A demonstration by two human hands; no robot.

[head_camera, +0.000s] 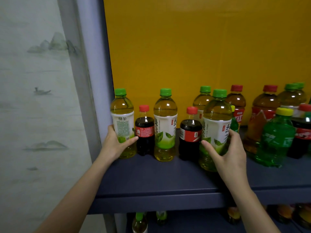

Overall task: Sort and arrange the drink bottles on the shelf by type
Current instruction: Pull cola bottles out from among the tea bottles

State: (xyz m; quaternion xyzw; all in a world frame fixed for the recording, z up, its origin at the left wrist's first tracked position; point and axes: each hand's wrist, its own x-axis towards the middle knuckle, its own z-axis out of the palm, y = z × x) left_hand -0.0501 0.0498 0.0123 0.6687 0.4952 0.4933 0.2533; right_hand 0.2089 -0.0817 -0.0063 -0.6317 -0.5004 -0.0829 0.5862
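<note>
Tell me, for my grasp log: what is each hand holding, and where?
Left hand: leftmost green tea bottle, lower label. Right hand: front green tea bottle, lower label.

Green-capped tea bottles (165, 125), red-capped dark colas (144, 130), navy shelf (151, 179), mustard-yellow backboard (202, 47)

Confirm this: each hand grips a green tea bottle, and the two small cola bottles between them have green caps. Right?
Not quite. In the head view the cola bottles have red caps. The left hand and right hand each do grip a green tea bottle.
</note>
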